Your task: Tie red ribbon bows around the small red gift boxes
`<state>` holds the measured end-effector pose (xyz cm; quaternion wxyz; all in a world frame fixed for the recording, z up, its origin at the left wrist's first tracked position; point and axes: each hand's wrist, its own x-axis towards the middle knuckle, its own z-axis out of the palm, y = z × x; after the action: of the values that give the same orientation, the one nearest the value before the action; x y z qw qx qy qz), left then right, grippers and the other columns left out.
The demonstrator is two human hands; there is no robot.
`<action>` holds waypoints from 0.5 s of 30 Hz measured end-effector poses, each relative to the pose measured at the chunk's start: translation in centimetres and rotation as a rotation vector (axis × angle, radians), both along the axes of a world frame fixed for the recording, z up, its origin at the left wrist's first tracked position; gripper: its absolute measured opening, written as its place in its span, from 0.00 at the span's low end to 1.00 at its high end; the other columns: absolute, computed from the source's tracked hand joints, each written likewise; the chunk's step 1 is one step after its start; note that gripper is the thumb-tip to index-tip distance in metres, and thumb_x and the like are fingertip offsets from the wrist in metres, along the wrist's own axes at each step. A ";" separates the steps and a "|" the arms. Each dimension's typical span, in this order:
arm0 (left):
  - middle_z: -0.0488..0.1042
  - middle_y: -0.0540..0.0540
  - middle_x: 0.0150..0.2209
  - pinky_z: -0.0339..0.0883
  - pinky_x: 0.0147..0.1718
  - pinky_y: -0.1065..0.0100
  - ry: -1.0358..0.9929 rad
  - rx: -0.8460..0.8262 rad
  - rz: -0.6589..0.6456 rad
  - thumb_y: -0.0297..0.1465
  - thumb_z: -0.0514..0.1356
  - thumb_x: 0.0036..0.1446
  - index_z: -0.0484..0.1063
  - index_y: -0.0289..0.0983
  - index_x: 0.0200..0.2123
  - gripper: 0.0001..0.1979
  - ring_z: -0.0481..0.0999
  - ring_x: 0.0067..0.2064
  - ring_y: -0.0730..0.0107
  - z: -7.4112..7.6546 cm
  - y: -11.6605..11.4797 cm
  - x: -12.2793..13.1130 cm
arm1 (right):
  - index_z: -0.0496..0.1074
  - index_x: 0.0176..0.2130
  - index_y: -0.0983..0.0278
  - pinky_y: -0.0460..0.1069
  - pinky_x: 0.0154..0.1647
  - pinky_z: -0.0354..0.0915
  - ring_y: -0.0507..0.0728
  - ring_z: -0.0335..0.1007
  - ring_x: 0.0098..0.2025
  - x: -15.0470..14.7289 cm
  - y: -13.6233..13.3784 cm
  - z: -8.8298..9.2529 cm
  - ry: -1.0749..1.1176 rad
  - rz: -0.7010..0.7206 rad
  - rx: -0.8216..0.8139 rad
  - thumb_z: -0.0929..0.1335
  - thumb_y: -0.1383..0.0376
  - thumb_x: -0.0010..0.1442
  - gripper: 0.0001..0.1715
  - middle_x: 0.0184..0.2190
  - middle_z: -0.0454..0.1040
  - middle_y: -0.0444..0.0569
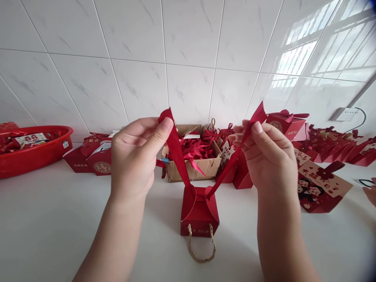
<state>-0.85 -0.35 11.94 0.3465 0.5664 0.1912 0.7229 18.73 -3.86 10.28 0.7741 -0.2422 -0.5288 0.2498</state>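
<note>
your left hand and right hand are pinching one end each of red ribbon rising from the red box.

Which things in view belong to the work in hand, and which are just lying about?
In use:
Small red paper box with twisted beige rope handle
Two red fabric ribbon strands from its top, pinched in left hand and right hand

Lying about:
Round red plastic basin
Other red paper boxes
Brown cardboard carton of red ribbons, possibly the supply
</note>
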 end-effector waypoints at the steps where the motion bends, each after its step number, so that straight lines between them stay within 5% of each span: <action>1: 0.76 0.51 0.27 0.73 0.35 0.62 0.010 0.003 0.005 0.32 0.67 0.50 0.77 0.39 0.29 0.03 0.76 0.31 0.69 0.0 -0.1 0.0 | 0.77 0.33 0.56 0.52 0.42 0.74 0.55 0.76 0.41 0.0 -0.1 0.0 -0.003 0.004 0.000 0.69 0.63 0.59 0.05 0.35 0.78 0.41; 9: 0.75 0.52 0.22 0.72 0.28 0.70 0.188 0.017 -0.054 0.33 0.65 0.52 0.76 0.40 0.33 0.04 0.75 0.26 0.72 0.0 -1.2 0.4 | 0.79 0.35 0.58 0.46 0.35 0.73 0.51 0.76 0.31 -0.9 -0.8 0.0 -0.111 0.050 -0.067 0.70 0.66 0.57 0.05 0.26 0.77 0.41; 15: 0.75 0.55 0.21 0.70 0.24 0.71 0.463 0.054 -0.195 0.31 0.67 0.50 0.63 0.45 0.55 0.29 0.77 0.24 0.70 -0.4 -1.9 0.5 | 0.80 0.37 0.57 0.44 0.31 0.72 0.50 0.75 0.30 -1.9 -1.7 0.0 -0.241 0.236 -0.149 0.69 0.68 0.59 0.09 0.28 0.78 0.43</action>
<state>-0.32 -2.25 11.58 0.3463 0.7419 0.1905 0.5417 16.84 -5.55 10.26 0.6504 -0.2634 -0.6224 0.3466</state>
